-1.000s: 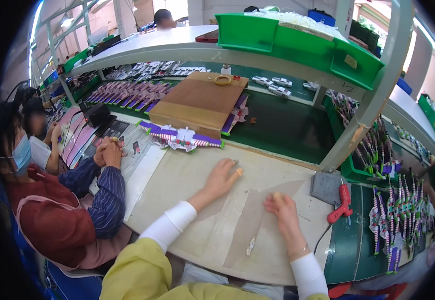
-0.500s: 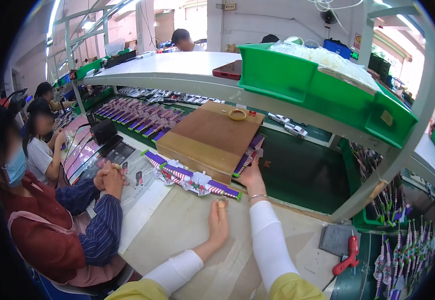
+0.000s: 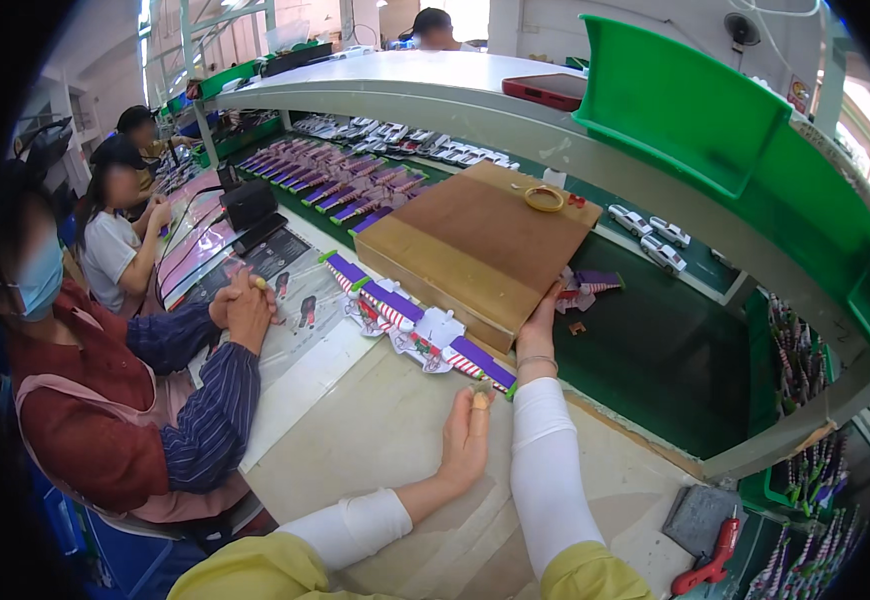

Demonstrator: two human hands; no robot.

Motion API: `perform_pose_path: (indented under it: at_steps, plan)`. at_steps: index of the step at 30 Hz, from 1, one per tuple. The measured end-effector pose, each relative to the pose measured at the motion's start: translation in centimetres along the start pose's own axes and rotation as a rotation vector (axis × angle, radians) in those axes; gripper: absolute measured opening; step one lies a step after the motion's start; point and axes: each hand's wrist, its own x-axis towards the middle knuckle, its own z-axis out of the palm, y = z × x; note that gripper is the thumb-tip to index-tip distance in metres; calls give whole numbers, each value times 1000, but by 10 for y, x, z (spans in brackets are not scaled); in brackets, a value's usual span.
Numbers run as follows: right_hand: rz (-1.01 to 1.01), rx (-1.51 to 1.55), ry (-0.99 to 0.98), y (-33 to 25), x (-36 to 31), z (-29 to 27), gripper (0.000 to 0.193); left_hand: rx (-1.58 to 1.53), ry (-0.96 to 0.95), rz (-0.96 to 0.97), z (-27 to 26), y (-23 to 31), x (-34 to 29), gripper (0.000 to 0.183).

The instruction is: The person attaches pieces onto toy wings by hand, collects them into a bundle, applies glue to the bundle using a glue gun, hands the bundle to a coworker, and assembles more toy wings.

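Note:
My left hand [image 3: 467, 440] rests on the pale tabletop with fingers drawn together and tan covers on the fingertips. Anything pinched between them is too small to make out. Close to its fingertips lies a purple strip-like piece [image 3: 420, 318] with green ends, red-and-white striped parts and white wrinkled material, along the front of a brown cardboard box [image 3: 465, 240]. My right hand [image 3: 537, 328] is raised beside the box's right front corner, its fingers mostly hidden there. Just beyond it, a similar purple piece [image 3: 595, 286] lies on the green conveyor; whether the hand touches it cannot be told.
A tape roll [image 3: 544, 198] sits on the box. Striped pieces [image 3: 335, 182] and white toy cars [image 3: 663, 254] lie along the conveyor [image 3: 655, 360]. A shelf with a green bin [image 3: 675, 110] hangs above. A co-worker [image 3: 105, 400] sits left; a red glue gun [image 3: 710, 560] lies right.
The purple piece at the box's right side has swung outward and now lies farther right on the conveyor. My left hand stays about where it was; the view has shifted.

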Motion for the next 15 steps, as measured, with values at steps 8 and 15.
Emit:
perform_pose_path:
  at_steps: [8,15]
  plan:
    - [60,-94,198,-28,-20,-1,31,64,-37,-44,-3,4,-2,28]
    - [381,-140,225,-93,-92,-11,21,39,-33,68,-1,-4,1,28]
